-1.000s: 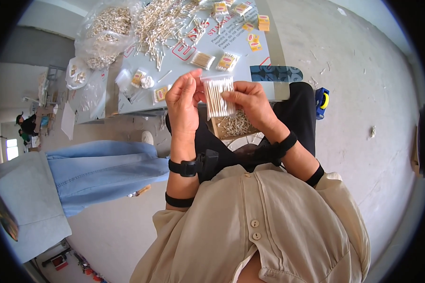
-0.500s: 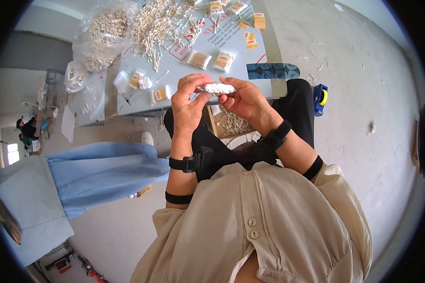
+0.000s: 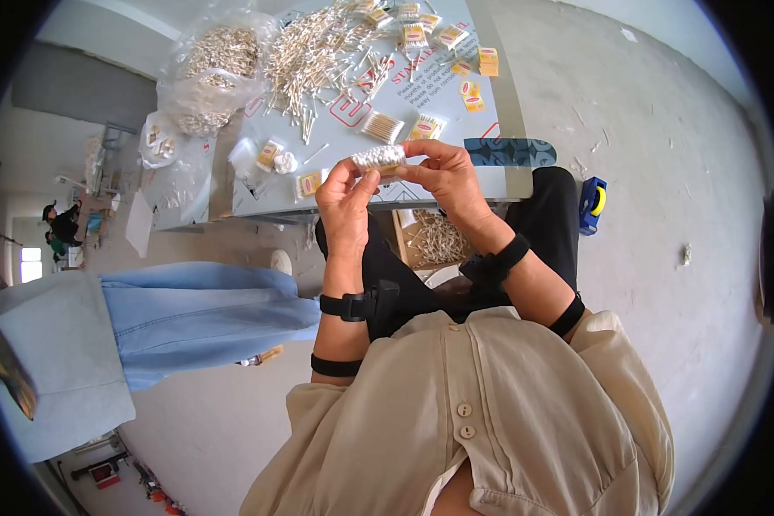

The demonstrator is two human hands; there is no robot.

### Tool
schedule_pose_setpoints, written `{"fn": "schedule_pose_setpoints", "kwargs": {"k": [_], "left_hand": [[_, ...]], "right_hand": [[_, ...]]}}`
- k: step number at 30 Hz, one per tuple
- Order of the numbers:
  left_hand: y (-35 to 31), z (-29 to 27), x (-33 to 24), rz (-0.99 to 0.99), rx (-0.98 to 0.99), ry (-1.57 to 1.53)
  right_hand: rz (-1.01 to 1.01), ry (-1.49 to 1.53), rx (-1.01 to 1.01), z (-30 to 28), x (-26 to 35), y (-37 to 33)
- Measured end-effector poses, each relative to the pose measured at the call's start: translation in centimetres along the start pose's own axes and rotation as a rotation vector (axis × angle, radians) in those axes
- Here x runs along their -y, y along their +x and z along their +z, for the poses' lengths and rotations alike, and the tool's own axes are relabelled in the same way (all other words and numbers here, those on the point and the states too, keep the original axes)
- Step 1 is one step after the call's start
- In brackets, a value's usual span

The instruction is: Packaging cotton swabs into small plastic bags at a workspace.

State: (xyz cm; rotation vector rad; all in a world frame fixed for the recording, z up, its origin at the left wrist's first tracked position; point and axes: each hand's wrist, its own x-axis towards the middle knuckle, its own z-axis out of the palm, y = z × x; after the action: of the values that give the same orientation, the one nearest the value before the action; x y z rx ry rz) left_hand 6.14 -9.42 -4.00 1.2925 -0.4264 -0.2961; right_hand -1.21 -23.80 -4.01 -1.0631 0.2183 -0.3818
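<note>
Between my two hands, over the table's near edge, is a small pack of cotton swabs (image 3: 378, 158), its white cotton tips turned up toward me. My left hand (image 3: 346, 209) pinches its left end with thumb and fingers. At the other end, my right hand (image 3: 456, 183) grips it the same way. Beyond it lie a bundle of swabs (image 3: 382, 128) and a yellow-labelled swab pack (image 3: 426, 126). Another labelled pack (image 3: 310, 182) rests just left of my left hand, and one more pack (image 3: 270, 156) lies beside a white cotton tuft (image 3: 285, 162).
Loose swabs (image 3: 310, 64) are heaped on the far table, beside a clear bag of swabs (image 3: 219, 60). Yellow cards (image 3: 471, 96) lie at the right. Below the table edge sits a box of swabs (image 3: 439, 238). A blue tape dispenser (image 3: 592, 206) is right of my knee; a blue-clothed person (image 3: 198, 318) is at left.
The pack has tilted so that more of its cotton tips and some yellow below them show. My hands have shifted their hold on it. The whole view has moved slightly.
</note>
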Motion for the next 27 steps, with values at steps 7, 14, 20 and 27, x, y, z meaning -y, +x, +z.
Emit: {"fn": "schedule_pose_setpoints", "kwargs": {"k": [7,14,20,27], "left_hand": [[0.0,0.0,-0.4,-0.047,-0.007,0.005],[-0.1,0.0,-0.6,-0.059,-0.039,0.008],[-0.1,0.1,-0.9,-0.043,-0.053,0.017],[0.2,-0.6,-0.4,-0.001,-0.054,0.01]], "right_hand": [[0.014,-0.021,-0.009,0.6,-0.3,0.5],[0.017,-0.073,-0.019,1.0,0.2,0.4],[0.013,-0.076,-0.032,1.3,0.3,0.5],[-0.013,-0.102,-0.012,1.6,0.5,0.5]]}}
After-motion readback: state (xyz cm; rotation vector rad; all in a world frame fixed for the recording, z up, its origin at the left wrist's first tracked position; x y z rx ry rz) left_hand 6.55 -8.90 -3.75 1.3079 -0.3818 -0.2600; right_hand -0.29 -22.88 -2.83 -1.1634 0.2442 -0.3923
